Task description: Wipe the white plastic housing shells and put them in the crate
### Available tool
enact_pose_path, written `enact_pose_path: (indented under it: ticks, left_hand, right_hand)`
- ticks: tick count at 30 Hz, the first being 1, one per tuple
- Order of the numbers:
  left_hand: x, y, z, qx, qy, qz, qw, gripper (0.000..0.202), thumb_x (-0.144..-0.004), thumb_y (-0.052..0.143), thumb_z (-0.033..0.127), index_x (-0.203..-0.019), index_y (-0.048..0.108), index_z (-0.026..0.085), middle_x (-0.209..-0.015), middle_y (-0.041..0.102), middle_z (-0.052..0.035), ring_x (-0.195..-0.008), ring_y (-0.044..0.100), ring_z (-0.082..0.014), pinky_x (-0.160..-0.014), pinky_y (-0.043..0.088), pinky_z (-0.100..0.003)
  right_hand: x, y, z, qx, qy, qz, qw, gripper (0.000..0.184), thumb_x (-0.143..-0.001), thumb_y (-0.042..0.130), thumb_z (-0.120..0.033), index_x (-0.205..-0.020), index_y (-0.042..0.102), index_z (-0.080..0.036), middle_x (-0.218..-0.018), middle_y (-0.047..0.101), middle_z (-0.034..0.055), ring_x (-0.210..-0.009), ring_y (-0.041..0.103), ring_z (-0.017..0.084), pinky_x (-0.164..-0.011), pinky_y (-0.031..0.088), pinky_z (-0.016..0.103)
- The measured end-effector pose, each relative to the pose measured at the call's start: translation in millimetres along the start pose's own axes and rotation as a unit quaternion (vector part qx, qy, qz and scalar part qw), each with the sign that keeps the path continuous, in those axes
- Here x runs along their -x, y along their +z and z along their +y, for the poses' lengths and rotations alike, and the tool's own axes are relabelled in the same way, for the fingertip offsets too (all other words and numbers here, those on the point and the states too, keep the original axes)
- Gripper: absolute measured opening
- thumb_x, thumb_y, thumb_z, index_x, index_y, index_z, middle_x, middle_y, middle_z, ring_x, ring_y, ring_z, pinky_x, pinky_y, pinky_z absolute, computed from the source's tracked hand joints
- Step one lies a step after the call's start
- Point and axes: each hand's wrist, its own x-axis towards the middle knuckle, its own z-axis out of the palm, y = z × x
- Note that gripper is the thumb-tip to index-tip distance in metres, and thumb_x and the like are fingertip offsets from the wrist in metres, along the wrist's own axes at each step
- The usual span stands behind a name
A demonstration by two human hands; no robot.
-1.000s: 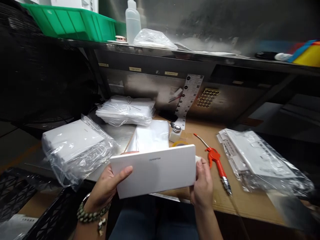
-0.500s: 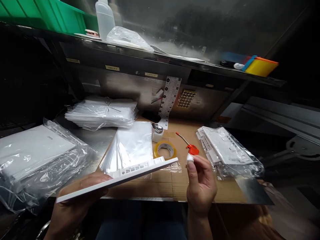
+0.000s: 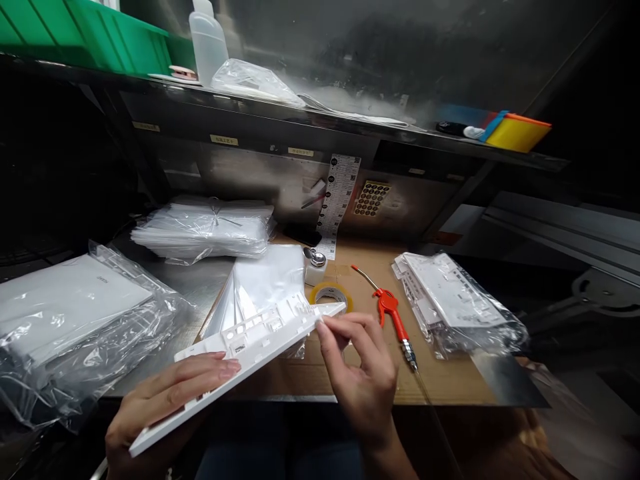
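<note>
My left hand grips a flat white plastic panel from below, thumb on its ribbed inner face, and holds it tilted above the bench edge. The fingertips of my right hand pinch the panel's far right corner. A small white piece seen earlier between those fingers is not visible. Under the panel lies a stack of clear plastic bags on the cardboard-covered bench.
A roll of tape, a small pump bottle and a red air blow gun lie behind my hands. Bagged white panels sit at left and right. More bags are piled at the back. A shelf holds a green bin.
The panel has turned from face up to rib side up. My right hand left it, rose holding a small white bit, then came back to pinch the panel's right corner.
</note>
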Motion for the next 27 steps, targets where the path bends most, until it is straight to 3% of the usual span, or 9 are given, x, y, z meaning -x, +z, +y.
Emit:
enact_pose_path:
  ticks: [6,8,10,12,14,16,18,23,27]
  left_hand:
    - [4.4,-1.3,-4.4,-0.011,0.01,-0.005,1.0,0.02,-0.093,0.065,0.046,-0.095,0.083,0.038,-0.093,0.081,-0.0021,-0.092,0.075,-0.0281,-0.091,0.058,-0.035]
    - [2.8,0.3,-1.3,-0.004,0.006,-0.002,1.0,0.014,-0.089,0.071,0.042,-0.093,0.083,0.037,-0.094,0.081,-0.0003,-0.09,0.075,-0.0274,-0.089,0.06,-0.033]
    - [1.1,2.9,2.3,-0.002,-0.035,0.016,0.999,0.008,-0.082,0.079,0.039,-0.087,0.083,0.035,-0.093,0.08,0.0016,-0.085,0.075,-0.0264,-0.085,0.062,-0.031]
    - [-0.3,5.9,5.1,0.009,-0.147,0.058,0.987,0.015,-0.071,0.089,0.04,-0.083,0.083,0.032,-0.091,0.08,0.0025,-0.086,0.074,-0.0254,-0.085,0.063,-0.029]
    - [-2.2,8.3,5.9,0.071,-0.319,0.094,0.941,0.034,-0.06,0.096,0.047,-0.083,0.082,0.026,-0.092,0.08,-0.001,-0.09,0.075,-0.0274,-0.086,0.064,-0.028]
    - [-4.9,9.9,4.9,0.17,-0.467,0.091,0.863,0.05,-0.056,0.099,0.049,-0.091,0.081,0.018,-0.096,0.08,-0.0078,-0.094,0.076,-0.0325,-0.079,0.066,-0.03]
    - [-8.1,10.9,2.8,0.255,-0.532,0.06,0.805,0.06,-0.058,0.099,0.047,-0.104,0.078,0.014,-0.099,0.08,-0.0126,-0.095,0.075,-0.0362,-0.071,0.067,-0.032]
    - [-13.1,14.0,-3.5,0.324,-0.538,0.06,0.776,0.077,-0.061,0.099,0.039,-0.128,0.068,0.017,-0.107,0.078,-0.0138,-0.103,0.074,-0.0376,-0.075,0.068,-0.036]
    - [-11.5,15.2,-8.4,0.305,-0.499,0.061,0.809,0.064,-0.06,0.1,0.038,-0.114,0.075,0.015,-0.105,0.079,-0.0128,-0.1,0.074,-0.0355,-0.087,0.065,-0.041]
  right_hand:
    - [-7.0,-3.6,10.2,0.042,0.027,0.063,0.997,0.013,-0.091,0.07,-0.01,-0.098,0.075,-0.02,-0.088,0.064,0.0022,-0.077,0.059,0.012,-0.07,0.053,0.028]
    - [-8.3,-4.2,9.4,0.033,0.012,0.052,0.998,0.016,-0.091,0.07,-0.008,-0.101,0.075,-0.019,-0.09,0.064,0.0028,-0.079,0.06,0.012,-0.07,0.053,0.027]
    - [-11.7,-6.5,10.3,0.025,-0.011,0.026,0.999,0.018,-0.09,0.07,-0.007,-0.103,0.075,-0.019,-0.091,0.065,0.0028,-0.078,0.061,0.011,-0.069,0.054,0.026]
    - [-18.7,-12.3,16.7,0.046,-0.01,0.046,0.998,0.013,-0.09,0.071,-0.01,-0.1,0.076,-0.019,-0.089,0.066,0.0023,-0.077,0.061,0.011,-0.069,0.053,0.026]
    - [-27.5,-21.0,27.4,0.073,0.018,0.121,0.99,0.005,-0.09,0.073,-0.016,-0.094,0.076,-0.018,-0.088,0.067,0.0024,-0.078,0.062,0.012,-0.07,0.053,0.028]
    - [-33.9,-29.3,37.6,0.069,0.057,0.193,0.977,0.005,-0.089,0.076,-0.022,-0.091,0.077,-0.018,-0.088,0.068,0.0032,-0.082,0.064,0.015,-0.071,0.053,0.029]
    - [-35.0,-34.2,44.0,0.041,0.087,0.213,0.972,0.01,-0.087,0.077,-0.028,-0.091,0.078,-0.018,-0.09,0.068,0.0037,-0.085,0.065,0.016,-0.072,0.054,0.03]
    - [-22.0,-35.1,49.5,-0.009,0.14,0.193,0.971,0.021,-0.086,0.078,-0.038,-0.094,0.077,-0.018,-0.095,0.07,0.0058,-0.088,0.067,0.019,-0.078,0.055,0.034]
    - [-16.9,-38.7,52.9,-0.049,0.225,0.18,0.956,0.033,-0.087,0.076,-0.048,-0.102,0.073,-0.019,-0.099,0.073,0.0072,-0.087,0.067,0.018,-0.071,0.053,0.029]
